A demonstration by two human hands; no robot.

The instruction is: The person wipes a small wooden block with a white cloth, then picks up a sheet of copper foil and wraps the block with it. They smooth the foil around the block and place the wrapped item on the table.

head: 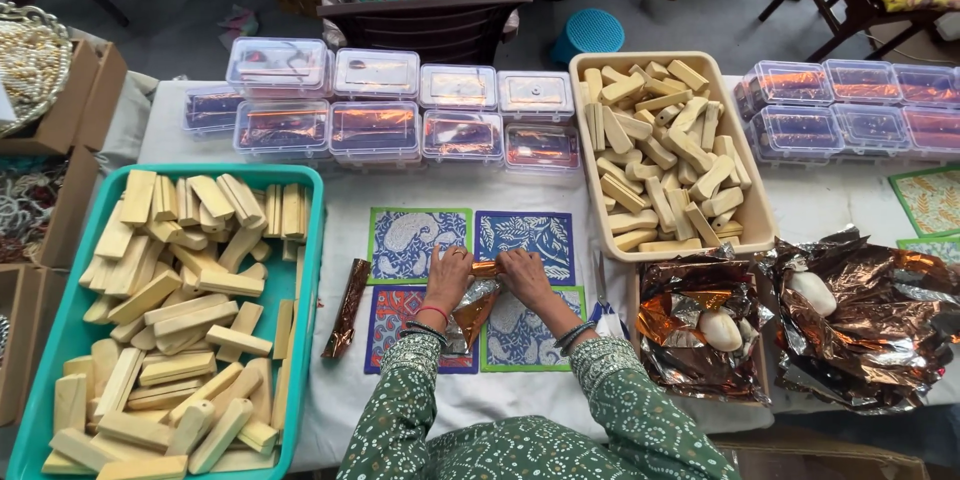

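Both the left hand [449,273] and right hand [521,271] pinch a small foil-wrapped block [484,268] over the patterned mats [470,285]; the thin, crinkly foil probably tears easily, so gripping the stiff ends seems best.

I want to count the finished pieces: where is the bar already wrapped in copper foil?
In the head view the wrapped bar lies on the white table cloth, left of the person's left hand, between the teal tray of wooden blocks and the patterned mats.
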